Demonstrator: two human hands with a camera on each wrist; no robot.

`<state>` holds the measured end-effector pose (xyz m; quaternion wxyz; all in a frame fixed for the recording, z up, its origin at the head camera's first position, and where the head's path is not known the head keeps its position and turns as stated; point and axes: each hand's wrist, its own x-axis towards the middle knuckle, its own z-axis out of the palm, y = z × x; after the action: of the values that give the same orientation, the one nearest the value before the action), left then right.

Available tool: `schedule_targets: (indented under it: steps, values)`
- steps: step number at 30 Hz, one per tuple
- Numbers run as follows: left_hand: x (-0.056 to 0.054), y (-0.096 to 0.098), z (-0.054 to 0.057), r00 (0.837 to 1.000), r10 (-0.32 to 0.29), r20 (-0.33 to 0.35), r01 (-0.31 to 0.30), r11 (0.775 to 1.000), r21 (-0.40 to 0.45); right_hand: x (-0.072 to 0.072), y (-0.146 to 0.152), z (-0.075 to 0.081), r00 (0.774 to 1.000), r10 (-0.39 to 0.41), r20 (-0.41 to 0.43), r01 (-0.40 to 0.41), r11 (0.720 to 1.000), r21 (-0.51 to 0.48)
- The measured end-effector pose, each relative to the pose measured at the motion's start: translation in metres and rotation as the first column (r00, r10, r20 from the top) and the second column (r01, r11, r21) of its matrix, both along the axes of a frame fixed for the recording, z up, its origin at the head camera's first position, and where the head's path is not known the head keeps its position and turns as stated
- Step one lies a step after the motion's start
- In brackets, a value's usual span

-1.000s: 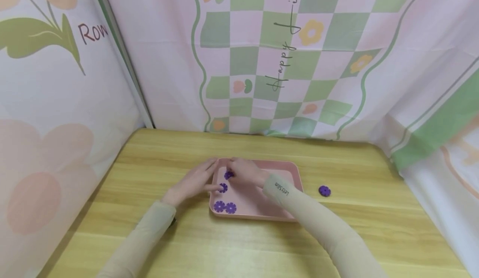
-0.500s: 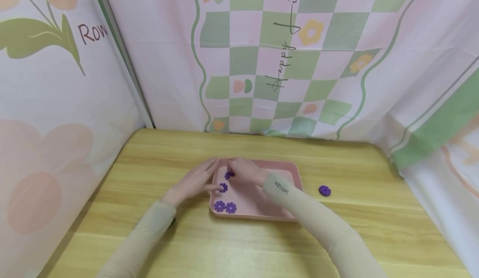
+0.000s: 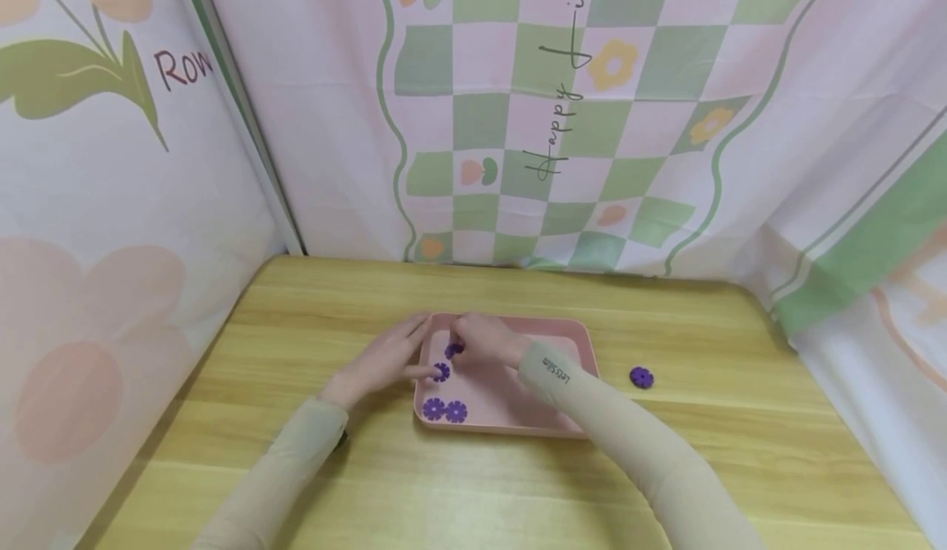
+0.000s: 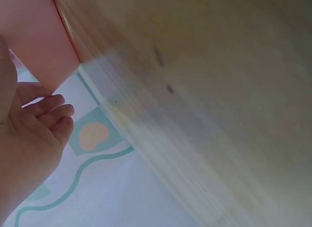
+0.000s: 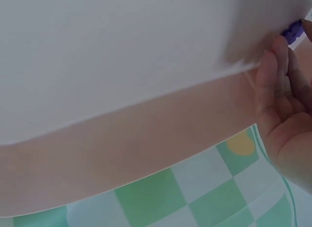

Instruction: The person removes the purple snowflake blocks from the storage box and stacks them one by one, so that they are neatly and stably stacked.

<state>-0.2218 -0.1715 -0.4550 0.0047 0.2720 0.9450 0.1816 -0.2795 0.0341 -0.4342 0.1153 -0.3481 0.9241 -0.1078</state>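
A pink tray lies flat on the wooden counter, its long side facing the person, so both hands can reach in over the rim. The left hand is loosely spread, gripping nothing: its fingers rest at the far left corner of the tray, and its thumb reaches over the left wall to touch a purple disc lying inside. That looks like a way to keep both the tray and the disc from sliding, though how hard it presses cannot be told. The right hand has its fingers curled and pinches a second disc by the edge, near the far left corner of the tray. Held by its rim and tilted, that disc probably leaves room to set its place against the one under the thumb; whether the two touch is hard to make out. In the near left corner, a pair of discs lies flat, side by side and apparently joined at the edges, perhaps put there to be out of the hands' way. One more, the outer disc, lies on the counter to the right of the tray, on the right hand's side, where that arm could reach it easily
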Motion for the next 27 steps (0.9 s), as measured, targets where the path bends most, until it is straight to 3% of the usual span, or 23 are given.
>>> schedule_targets:
  steps: [9, 18, 27]
  values:
    - [0.001, 0.001, 0.001, 1.000, -0.011, -0.014, 0.011, 1.000, 0.005, -0.001, 0.007, 0.003, 1.000, -0.009, 0.017, 0.009, 1.000, -0.001]
    - [0.001, 0.003, 0.001, 1.000, 0.003, 0.006, -0.004, 1.000, 0.031, -0.002, 0.024, 0.009, 0.999, -0.025, -0.037, 0.025, 1.000, -0.004]
    - [-0.001, 0.001, -0.002, 0.998, -0.029, -0.064, 0.031, 0.999, 0.022, -0.002, 0.046, 0.013, 0.998, -0.048, -0.036, 0.047, 0.999, -0.014]
